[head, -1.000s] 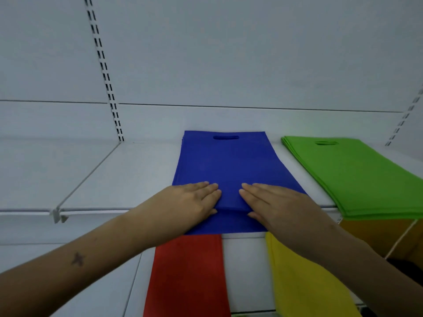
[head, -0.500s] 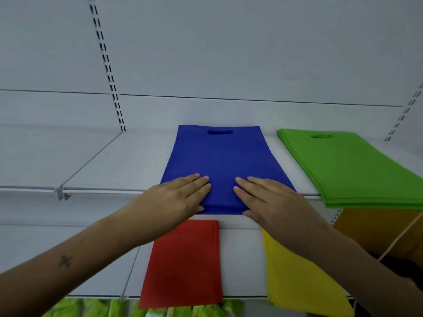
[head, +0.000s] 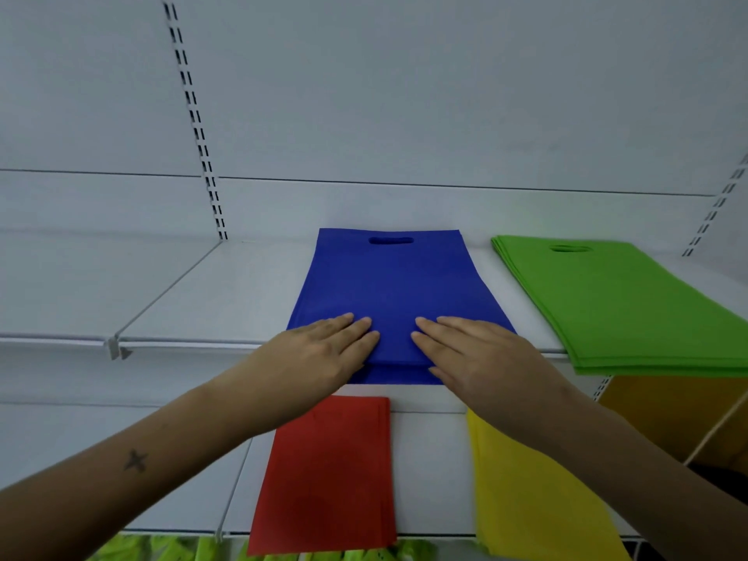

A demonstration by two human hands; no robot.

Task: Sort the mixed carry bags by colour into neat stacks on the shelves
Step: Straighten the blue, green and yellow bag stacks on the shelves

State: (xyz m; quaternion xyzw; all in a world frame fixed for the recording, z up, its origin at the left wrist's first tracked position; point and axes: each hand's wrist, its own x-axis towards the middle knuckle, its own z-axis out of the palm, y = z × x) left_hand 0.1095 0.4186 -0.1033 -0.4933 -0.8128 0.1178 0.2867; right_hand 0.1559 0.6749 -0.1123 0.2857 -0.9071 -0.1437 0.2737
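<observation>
A stack of blue carry bags (head: 390,285) lies flat on the upper white shelf (head: 226,293), handle holes toward the back wall, its near end hanging over the shelf's front edge. My left hand (head: 324,354) and my right hand (head: 477,354) both rest palm down on the near end of the blue stack, fingers straight and together, gripping nothing. A green bag stack (head: 631,305) lies to the right on the same shelf. On the lower shelf (head: 429,471) lie a red bag stack (head: 328,475) and a yellow bag stack (head: 526,491).
Slotted white uprights (head: 194,115) run up the back wall. A brown cardboard box (head: 680,415) stands under the green stack at the right. Bright green patterned bags (head: 170,550) show below the lower shelf.
Both hands stay flat on the blue stack. Its near end hung well over the shelf edge, slid back onto the shelf, and now overhangs a little again. The view drifted slightly.
</observation>
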